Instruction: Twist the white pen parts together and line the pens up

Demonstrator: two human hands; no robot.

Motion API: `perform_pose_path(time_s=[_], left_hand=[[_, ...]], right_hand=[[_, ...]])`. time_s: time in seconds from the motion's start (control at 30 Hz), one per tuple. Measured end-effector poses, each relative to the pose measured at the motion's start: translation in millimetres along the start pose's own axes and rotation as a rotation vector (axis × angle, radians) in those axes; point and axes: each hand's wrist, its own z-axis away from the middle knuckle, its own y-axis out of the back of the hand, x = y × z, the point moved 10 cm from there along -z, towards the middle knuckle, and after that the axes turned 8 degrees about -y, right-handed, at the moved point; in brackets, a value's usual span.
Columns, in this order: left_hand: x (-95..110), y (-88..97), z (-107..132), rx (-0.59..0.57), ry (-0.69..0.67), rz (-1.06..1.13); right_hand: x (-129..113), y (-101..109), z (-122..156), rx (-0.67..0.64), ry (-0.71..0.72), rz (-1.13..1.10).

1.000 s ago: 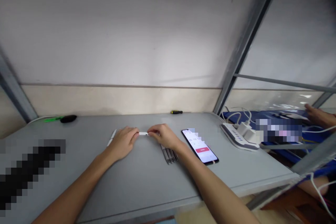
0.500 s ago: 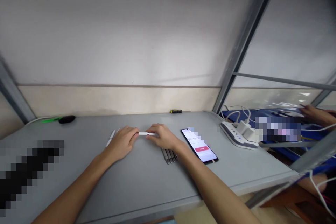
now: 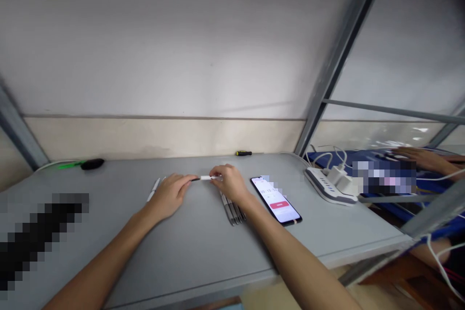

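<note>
On the grey table [image 3: 189, 252] both my hands pinch one white pen [image 3: 205, 178] held level between them. My left hand [image 3: 167, 194] grips its dark left end, and my right hand [image 3: 228, 181] grips the white barrel on the right. Several grey pens [image 3: 232, 211] lie side by side just under my right wrist. White pens [image 3: 154, 189] lie to the left of my left hand. A phone [image 3: 276, 200] with a lit screen lies right of my right hand.
A black object with a green cable [image 3: 91, 163] and a small yellow-handled screwdriver [image 3: 243, 153] lie by the back wall. A white power strip [image 3: 331, 183] with chargers sits at the right edge. Another person's hand [image 3: 421, 157] works at the neighbouring bench beyond a metal post [image 3: 337, 63].
My right hand has lifted slightly and drawn away from the left, so a dark end of the pen shows at my left fingertips. The other person's hand shifted left.
</note>
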Motion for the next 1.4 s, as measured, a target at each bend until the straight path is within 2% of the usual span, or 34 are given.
perform_pose_path(time_s=[0.1,0.2,0.27,0.3,0.43,0.5,0.6,0.83,1.03,1.27,1.4], left_hand=[[-7.8,4.3,-1.1,0.026,0.034,0.039],[-14.5,6.5,-1.2,0.047,0.063,0.038],[-15.6,5.4,-1.2,0.044,0.062,0.032],[-15.1,4.8,-1.3,0.042,0.057,0.03],[-10.5,6.2,-1.1,0.043,0.044,-0.006],[-7.8,7.3,-0.9,0.036,0.039,-0.031],[-4.3,6.3,-0.6,0.012,0.026,-0.056],[2.0,0.5,-0.4,-0.014,0.002,-0.109],[-1.2,-0.2,0.8,-0.025,0.074,-0.107],[5.9,-5.3,0.6,-0.042,0.006,-0.098],[2.6,-9.9,1.4,-0.028,0.013,-0.013]], right_hand=[[18.8,7.9,-3.9,0.054,-0.156,-0.113],[40.1,3.2,-7.5,0.024,-0.299,-0.386],[45.6,-2.0,-9.5,-0.021,-0.32,-0.525],[46.7,-1.2,-10.0,-0.016,-0.317,-0.522],[28.9,13.6,-7.7,0.087,-0.149,-0.206],[13.3,12.7,-4.4,0.077,-0.037,-0.076],[-0.2,4.8,-0.4,0.022,0.048,0.017],[-17.4,-9.2,6.5,-0.079,0.149,-0.006],[-14.0,-10.0,6.5,-0.082,0.091,-0.083],[-26.6,-11.9,10.1,-0.135,0.166,-0.104],[-30.7,-17.6,12.1,-0.158,0.162,-0.111]])
